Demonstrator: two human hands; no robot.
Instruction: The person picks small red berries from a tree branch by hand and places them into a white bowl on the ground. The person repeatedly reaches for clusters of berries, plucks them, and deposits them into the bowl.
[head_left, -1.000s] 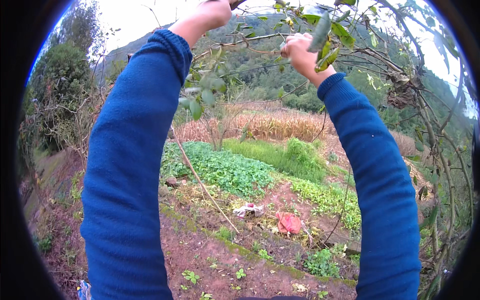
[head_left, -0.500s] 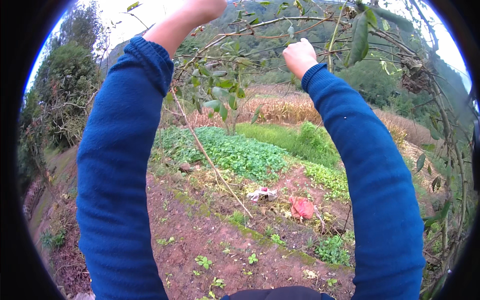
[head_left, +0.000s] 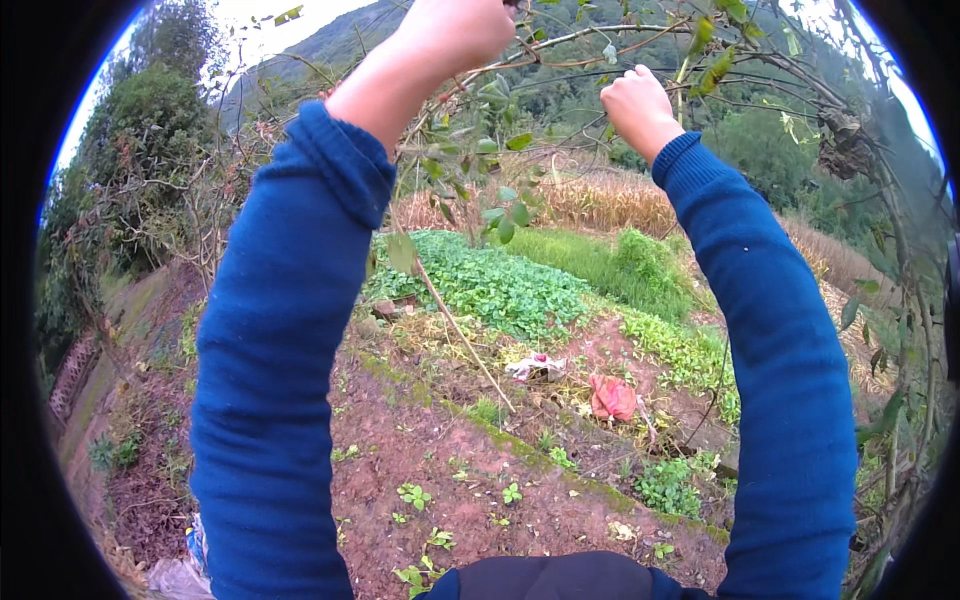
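Branch [head_left: 590, 35]: thin, springy, judged light; best held near its thicker stem
Left hand [head_left: 455, 35]: fingers closed on branch
Right hand [head_left: 635, 105]: fisted round a twig

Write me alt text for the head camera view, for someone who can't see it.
Two raised hands in blue sleeves grip thin leafy branches overhead: the left hand and the right hand are both closed around a branch. Below lies a sloping garden of red soil with a green vegetable patch and a crumpled red bag.
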